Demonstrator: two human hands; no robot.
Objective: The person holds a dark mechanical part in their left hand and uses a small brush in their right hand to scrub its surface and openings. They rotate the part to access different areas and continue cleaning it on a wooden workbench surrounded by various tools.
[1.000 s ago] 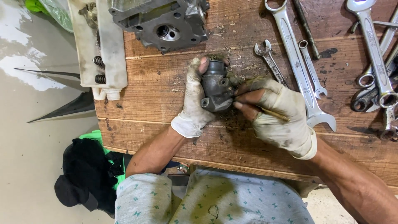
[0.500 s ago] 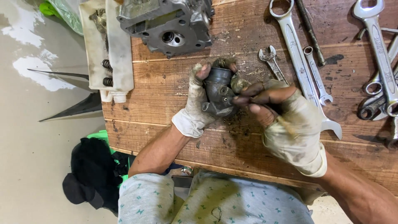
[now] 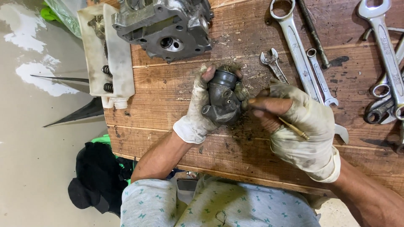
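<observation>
Left hand [image 3: 198,111] is wrapped tight around a grimy intake manifold [image 3: 223,98] held just above the wooden bench [image 3: 168,88]. Right hand [image 3: 301,122] pinches a thin brass pick [image 3: 292,128], tip at the part's side. Looks like crud-scraping; next stroke wants a steady grip.

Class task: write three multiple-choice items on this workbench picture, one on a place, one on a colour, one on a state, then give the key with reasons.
1. Where does the engine block lie? A near the bench's far edge, B on the floor, C on the person's lap.
2. What colour is the bench? A white, B brown, C blue.
3. The left hand is: A empty, B flat on the bench, C closed round a dark metal part.

Key: A, the engine block sits beyond the hands; B, the bench is brown wood; C, the left hand grips the dark metal part, while the right hand holds a thin tool.
</observation>
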